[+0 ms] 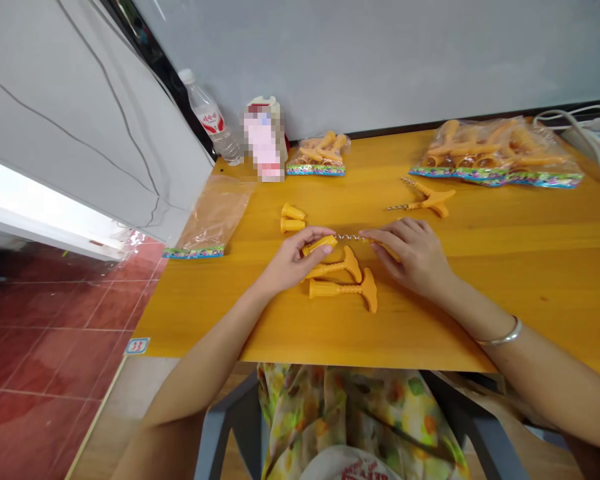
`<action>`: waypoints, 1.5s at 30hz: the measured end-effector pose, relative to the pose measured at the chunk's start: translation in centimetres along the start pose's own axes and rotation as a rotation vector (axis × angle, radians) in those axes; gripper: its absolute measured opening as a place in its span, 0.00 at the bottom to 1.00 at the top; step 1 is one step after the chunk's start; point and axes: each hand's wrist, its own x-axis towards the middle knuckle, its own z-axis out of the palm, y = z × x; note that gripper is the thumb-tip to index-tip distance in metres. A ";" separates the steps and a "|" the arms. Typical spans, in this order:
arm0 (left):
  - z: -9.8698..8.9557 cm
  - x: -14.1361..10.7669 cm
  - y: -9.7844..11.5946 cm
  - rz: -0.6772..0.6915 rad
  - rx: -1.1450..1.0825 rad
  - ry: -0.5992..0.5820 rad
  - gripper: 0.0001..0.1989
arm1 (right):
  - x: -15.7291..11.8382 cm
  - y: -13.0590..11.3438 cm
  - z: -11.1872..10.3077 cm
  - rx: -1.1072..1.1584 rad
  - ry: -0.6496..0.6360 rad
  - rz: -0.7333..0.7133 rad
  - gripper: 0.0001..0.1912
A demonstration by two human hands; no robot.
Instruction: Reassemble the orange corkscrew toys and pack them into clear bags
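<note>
My left hand [295, 259] grips an orange plastic cap [320, 245] at one end of a thin metal coil [350, 237]. My right hand [410, 257] pinches the coil's other end, where an orange plastic part shows under the fingers. Just below my hands lie two orange plastic T-shaped handles [337, 267] [347, 288]. Two loose orange caps [293, 219] stand beyond my left hand. Farther off, past my right hand, lies an orange forked piece with a metal spiral [429, 199].
All this rests on a yellow wooden table [480, 320]. Sealed bags of orange parts [500, 153] [319, 155] lie at the back, near a water bottle [210, 113] and a blurred package [263, 143]. An opened plastic bag [210, 220] lies at the left edge; a power strip [593, 140] sits back right.
</note>
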 end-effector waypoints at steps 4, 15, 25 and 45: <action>0.7 -0.3 0.0 0.061 0.140 -0.030 0.15 | 0.1 -1.2 -0.1 -0.082 0.011 -0.102 0.16; -0.1 -0.4 0.2 0.196 0.283 0.028 0.10 | -0.5 -0.5 0.0 0.420 -0.139 -0.134 0.29; -0.2 -0.5 -0.6 0.446 0.462 -0.063 0.09 | 0.1 -2.6 0.1 1.487 -0.437 0.681 0.28; 0.5 -0.6 -0.9 0.430 0.453 0.019 0.09 | -0.3 -2.5 -0.1 1.258 -0.329 0.613 0.25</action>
